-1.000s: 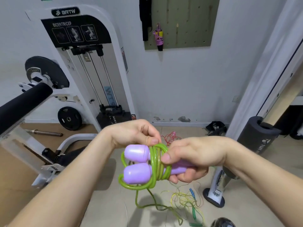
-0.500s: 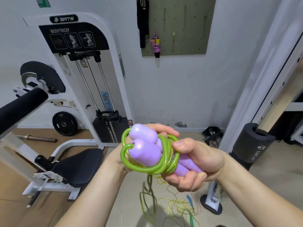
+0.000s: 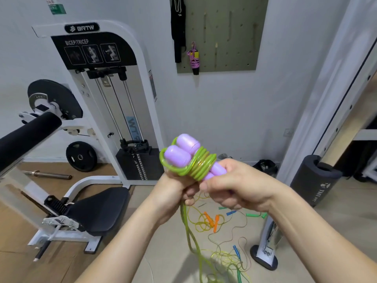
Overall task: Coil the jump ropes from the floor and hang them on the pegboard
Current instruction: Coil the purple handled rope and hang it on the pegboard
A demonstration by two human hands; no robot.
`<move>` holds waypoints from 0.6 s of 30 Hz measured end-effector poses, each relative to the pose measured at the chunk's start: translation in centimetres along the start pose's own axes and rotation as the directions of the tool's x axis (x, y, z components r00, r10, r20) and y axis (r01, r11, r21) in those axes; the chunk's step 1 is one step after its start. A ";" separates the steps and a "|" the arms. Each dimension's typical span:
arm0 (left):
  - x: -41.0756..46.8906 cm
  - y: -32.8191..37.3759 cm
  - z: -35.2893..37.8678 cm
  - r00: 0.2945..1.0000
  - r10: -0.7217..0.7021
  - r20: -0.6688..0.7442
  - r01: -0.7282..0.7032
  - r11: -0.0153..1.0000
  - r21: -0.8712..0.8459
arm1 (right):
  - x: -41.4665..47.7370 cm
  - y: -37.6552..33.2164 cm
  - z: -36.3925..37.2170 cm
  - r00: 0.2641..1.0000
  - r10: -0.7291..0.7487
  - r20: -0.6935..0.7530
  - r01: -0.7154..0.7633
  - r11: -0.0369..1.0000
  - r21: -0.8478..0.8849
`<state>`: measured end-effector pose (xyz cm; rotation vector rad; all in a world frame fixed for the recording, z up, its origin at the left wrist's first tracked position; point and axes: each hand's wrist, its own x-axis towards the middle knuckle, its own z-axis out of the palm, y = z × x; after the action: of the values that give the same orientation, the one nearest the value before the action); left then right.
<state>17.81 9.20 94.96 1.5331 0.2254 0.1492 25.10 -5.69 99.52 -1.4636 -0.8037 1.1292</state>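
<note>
Above gym floor (image 3: 346, 205), right fingers (image 3: 229, 170) grip handles (image 3: 183, 154) below wound green rope (image 3: 201, 166).

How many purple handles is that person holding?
2. One lilac plastic handle sits uppermost, the second handle just lower left; green cord coils bind both; the right hand grips them.

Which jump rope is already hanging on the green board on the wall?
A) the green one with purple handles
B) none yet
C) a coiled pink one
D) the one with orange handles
C: a coiled pink rope hangs on the pegboard, while the green rope is gripped by the left hand and right hand, and the orange-handled rope lies on the floor.
</note>
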 end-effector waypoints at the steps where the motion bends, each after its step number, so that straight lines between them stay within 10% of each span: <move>1: -0.2 0.1 0.2 0.999 0.039 -0.030 -0.038 0.998 0.049 | 0.3 0.1 -0.3 0.999 0.002 -0.035 -0.001 0.999 0.034; 5: -0.8 -0.8 0.4 0.979 0.134 -0.156 -0.084 0.953 0.291 | 1.0 0.8 -0.8 0.992 0.045 -0.114 -0.043 0.999 0.022; 15: -2.1 1.3 0.5 0.993 0.115 0.002 -0.112 0.961 0.252 | 0.8 2.6 -2.0 0.993 0.064 -0.099 -0.053 0.993 0.109; 18: -1.8 0.9 1.1 0.966 0.177 -0.189 -0.131 0.964 0.231 | 0.8 2.5 -1.5 0.987 0.017 -0.157 -0.023 0.999 -0.038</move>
<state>16.41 7.75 95.97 1.7545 0.2952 0.4224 26.54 -6.02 96.87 -1.5757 -0.7065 1.0039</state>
